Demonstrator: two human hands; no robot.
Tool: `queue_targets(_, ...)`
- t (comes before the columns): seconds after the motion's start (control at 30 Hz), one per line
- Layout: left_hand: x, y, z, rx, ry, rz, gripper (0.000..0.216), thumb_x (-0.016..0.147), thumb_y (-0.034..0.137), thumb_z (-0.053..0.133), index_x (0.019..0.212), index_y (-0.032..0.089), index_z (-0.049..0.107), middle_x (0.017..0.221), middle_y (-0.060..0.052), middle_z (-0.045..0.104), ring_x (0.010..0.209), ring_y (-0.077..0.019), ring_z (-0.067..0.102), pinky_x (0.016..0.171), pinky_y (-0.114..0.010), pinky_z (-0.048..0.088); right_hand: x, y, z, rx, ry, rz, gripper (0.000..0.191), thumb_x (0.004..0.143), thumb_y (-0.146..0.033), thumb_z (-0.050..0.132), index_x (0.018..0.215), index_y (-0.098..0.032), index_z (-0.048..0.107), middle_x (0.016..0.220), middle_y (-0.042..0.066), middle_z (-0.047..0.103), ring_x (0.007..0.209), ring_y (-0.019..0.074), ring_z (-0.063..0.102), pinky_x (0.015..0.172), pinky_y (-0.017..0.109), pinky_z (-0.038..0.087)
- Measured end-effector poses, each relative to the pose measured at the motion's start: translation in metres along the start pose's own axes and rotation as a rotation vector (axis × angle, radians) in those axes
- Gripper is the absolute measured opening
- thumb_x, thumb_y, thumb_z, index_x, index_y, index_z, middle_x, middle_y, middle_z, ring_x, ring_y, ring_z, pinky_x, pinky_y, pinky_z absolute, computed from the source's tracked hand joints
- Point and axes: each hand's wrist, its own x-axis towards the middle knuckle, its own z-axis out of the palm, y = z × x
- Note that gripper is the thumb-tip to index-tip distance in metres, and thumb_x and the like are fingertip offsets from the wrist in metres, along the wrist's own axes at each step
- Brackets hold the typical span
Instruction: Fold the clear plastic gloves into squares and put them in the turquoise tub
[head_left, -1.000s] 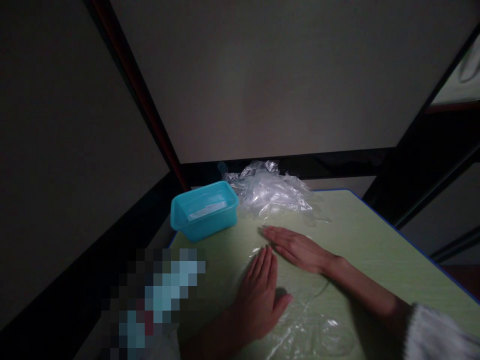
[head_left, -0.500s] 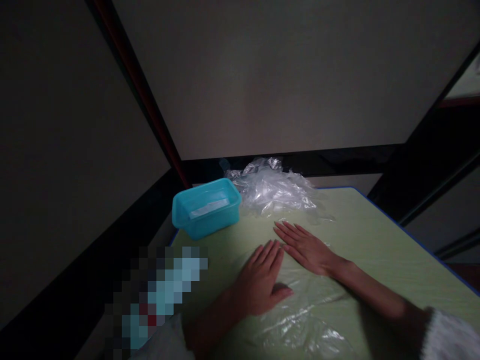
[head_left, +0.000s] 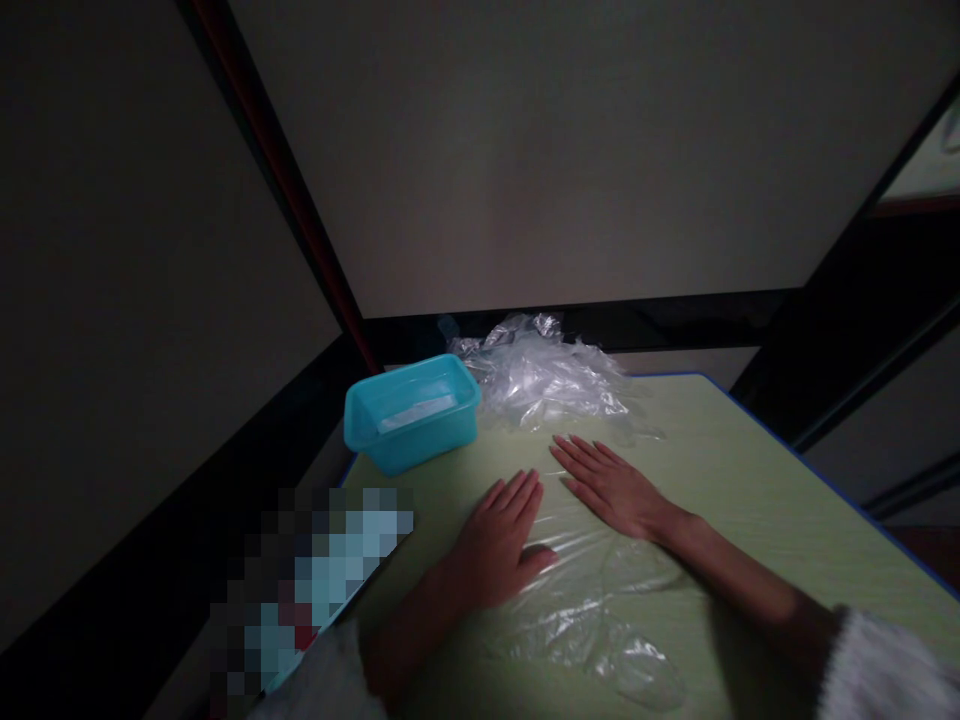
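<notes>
My left hand point(head_left: 499, 540) lies flat, fingers stretched out, on a sheet of clear plastic film point(head_left: 592, 610) spread over the green table point(head_left: 750, 480). My right hand point(head_left: 611, 485) is also flat and palm down on the same film, just to the right and a little farther away. Neither hand grips anything. The film runs on under both hands toward the near edge, wrinkled and glinting.
A turquoise plastic tub point(head_left: 411, 410) stands at the table's far left corner. Behind it sits a crumpled heap of clear plastic point(head_left: 547, 375). The table has a blue edge; dark frames and pale wall panels surround it. A blurred patch lies at lower left.
Both hands have slid across the film: the left hand drew left and nearer, the right hand moved slightly right and away, so they now lie further apart.
</notes>
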Motion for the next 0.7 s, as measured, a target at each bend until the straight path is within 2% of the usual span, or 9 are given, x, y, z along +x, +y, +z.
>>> queue_targets(0.27, -0.011, -0.017, -0.008, 0.012, -0.032, -0.084, 0.07, 0.086, 0.047, 0.045, 0.139, 0.007, 0.021, 0.146, -0.019, 0.022, 0.136, -0.0245, 0.015, 0.108, -0.041, 0.021, -0.002, 0.008, -0.004, -0.009, 0.01, 0.024, 0.051, 0.094, -0.043, 0.024, 0.139, -0.02, 0.032, 0.144, 0.008, 0.031, 0.133, 0.0247, 0.024, 0.106, 0.048, 0.026)
queue_targets(0.43, -0.011, -0.019, -0.009, 0.02, -0.044, -0.092, 0.072, 0.085, 0.049, 0.046, 0.139, 0.007, 0.021, 0.146, -0.019, 0.021, 0.136, -0.0248, 0.015, 0.108, -0.041, 0.021, -0.012, 0.011, -0.013, -0.025, 0.061, 0.063, 0.05, 0.095, -0.041, 0.024, 0.138, -0.018, 0.033, 0.144, 0.011, 0.032, 0.132, 0.0257, 0.026, 0.105, 0.051, 0.027)
queue_targets(0.57, -0.01, -0.019, -0.009, 0.025, -0.044, -0.095, 0.075, 0.083, 0.051, 0.047, 0.138, 0.006, 0.023, 0.146, -0.019, 0.02, 0.136, -0.0256, 0.016, 0.108, -0.041, 0.02, -0.028, -0.002, -0.021, -0.01, 0.076, 0.059, 0.053, 0.095, -0.041, 0.023, 0.141, -0.015, 0.027, 0.145, 0.013, 0.028, 0.133, 0.0243, 0.024, 0.106, 0.049, 0.027)
queue_targets(0.7, -0.008, -0.02, -0.012, 0.045, -0.096, -0.132, 0.08, 0.081, 0.053, 0.05, 0.138, 0.004, 0.023, 0.147, -0.02, 0.018, 0.136, -0.0262, 0.014, 0.109, -0.041, 0.018, -0.046, -0.016, -0.019, 0.005, -0.021, -0.009, 0.061, 0.093, -0.047, 0.028, 0.14, -0.008, 0.026, 0.145, 0.016, 0.026, 0.133, 0.027, 0.022, 0.105, 0.049, 0.029)
